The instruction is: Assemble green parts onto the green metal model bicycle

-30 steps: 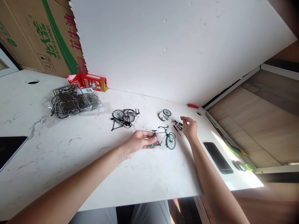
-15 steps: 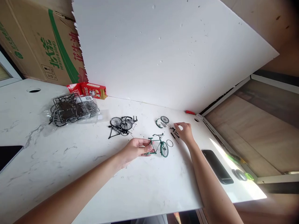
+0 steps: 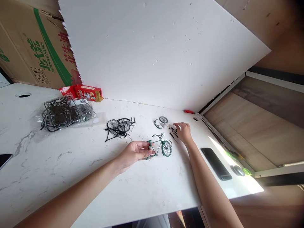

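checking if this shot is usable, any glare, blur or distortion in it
Head view: sunlight glares on the table's right edge beside the phone; a soft shadow runs by the right forearm; wide-angle stretch near the borders; upper right corner dark and blurred

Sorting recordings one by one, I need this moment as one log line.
left hand: holds green model bicycle | right hand: at small parts, grip unclear | nearby: black bicycle parts, bagged parts, phone

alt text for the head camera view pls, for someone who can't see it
A left hand holds a small green model bicycle with one wheel fitted, while the right hand hovers at small loose parts. Black bicycle parts lie left of them on a white marbled table.
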`<action>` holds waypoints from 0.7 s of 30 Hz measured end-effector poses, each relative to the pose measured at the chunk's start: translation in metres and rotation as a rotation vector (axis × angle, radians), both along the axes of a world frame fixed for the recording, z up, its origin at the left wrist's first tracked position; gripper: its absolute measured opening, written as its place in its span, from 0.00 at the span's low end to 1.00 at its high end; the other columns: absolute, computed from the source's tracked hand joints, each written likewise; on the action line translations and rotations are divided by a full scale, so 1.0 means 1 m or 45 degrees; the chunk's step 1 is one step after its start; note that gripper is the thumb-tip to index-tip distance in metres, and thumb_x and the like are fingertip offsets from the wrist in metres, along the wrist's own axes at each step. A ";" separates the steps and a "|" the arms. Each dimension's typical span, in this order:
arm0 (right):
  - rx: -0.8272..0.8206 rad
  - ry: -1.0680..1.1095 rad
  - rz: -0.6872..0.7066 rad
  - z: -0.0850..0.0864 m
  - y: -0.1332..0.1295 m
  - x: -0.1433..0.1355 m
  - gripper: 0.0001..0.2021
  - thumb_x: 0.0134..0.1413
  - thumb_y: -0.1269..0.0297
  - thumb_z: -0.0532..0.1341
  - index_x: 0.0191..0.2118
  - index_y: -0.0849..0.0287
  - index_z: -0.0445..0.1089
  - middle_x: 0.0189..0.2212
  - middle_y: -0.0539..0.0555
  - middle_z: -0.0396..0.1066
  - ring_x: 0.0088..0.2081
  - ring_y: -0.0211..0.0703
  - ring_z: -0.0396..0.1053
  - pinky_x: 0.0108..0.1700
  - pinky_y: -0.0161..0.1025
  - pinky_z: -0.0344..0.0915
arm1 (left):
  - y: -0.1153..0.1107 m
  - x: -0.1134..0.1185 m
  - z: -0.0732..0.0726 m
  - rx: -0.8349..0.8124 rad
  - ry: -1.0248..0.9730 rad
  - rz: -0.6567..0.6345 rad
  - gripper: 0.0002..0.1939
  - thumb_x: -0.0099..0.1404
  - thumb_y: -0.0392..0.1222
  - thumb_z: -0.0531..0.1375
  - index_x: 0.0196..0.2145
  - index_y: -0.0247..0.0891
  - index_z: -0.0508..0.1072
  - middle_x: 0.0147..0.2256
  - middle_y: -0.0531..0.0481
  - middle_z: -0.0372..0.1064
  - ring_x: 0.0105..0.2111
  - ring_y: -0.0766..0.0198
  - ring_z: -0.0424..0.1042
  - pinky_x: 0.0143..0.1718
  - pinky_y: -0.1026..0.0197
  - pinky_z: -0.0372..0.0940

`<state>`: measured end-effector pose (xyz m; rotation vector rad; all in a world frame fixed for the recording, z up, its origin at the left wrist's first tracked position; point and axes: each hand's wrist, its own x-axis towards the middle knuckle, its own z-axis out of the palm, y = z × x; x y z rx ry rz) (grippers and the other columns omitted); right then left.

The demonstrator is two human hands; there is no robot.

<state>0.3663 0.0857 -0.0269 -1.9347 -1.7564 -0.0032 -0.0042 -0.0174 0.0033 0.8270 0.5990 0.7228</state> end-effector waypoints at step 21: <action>0.037 0.029 -0.267 0.019 -0.016 0.049 0.13 0.64 0.62 0.57 0.39 0.54 0.80 0.41 0.65 0.77 0.55 0.67 0.63 0.55 0.63 0.59 | 0.011 -0.009 0.001 -0.071 -0.074 0.324 0.22 0.56 0.32 0.76 0.49 0.38 0.81 0.38 0.51 0.74 0.53 0.56 0.77 0.61 0.54 0.70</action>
